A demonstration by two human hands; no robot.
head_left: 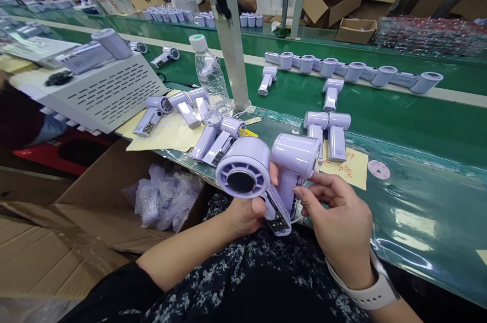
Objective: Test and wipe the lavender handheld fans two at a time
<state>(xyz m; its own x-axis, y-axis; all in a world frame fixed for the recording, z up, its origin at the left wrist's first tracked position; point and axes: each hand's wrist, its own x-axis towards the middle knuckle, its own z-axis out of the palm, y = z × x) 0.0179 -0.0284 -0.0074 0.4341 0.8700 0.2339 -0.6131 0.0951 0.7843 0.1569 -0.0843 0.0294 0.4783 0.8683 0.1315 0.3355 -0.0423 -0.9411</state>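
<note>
My left hand [249,214] is wrapped round a lilac handheld fan [243,168]. Its round grille faces me, and a circuit board shows in its open handle. A second lilac handheld fan [294,153] is right beside it, with fingers of my left hand showing between the two. At the second fan's handle, the thumb and fingers of my right hand [338,221] are drawn together; what they pinch is hidden. A thin white cable [299,220] curves close to these fingertips. Two more fans [338,135] stand just beyond, by a yellow paper note [353,168].
Several fans [215,135] lie at left, near a plastic bottle [209,67] and a slotted metal box [125,90]. A metal post [230,44] rises ahead. Fans line the green conveyor [297,100]. A carton [95,196] holds bagged parts below. People work across the line.
</note>
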